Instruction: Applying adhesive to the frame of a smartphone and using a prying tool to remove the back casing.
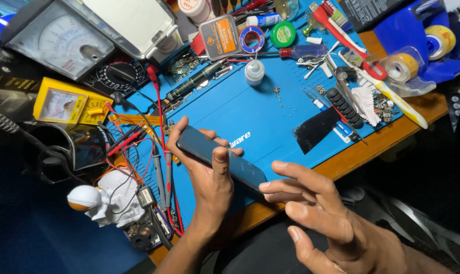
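Leftmost, a yellow meter point(67, 105) lies well off the blue mat point(260, 122), with red and black probe leads point(161, 167) at the mat's left edge. Over the mat's near edge the left hand point(204, 172) clasps a dark smartphone point(221, 158), thumb across its face. Right of it, the right hand point(321, 213) is spread, fingertips touching the phone's end. A black scraper point(317, 130) lies on the mat's right part.
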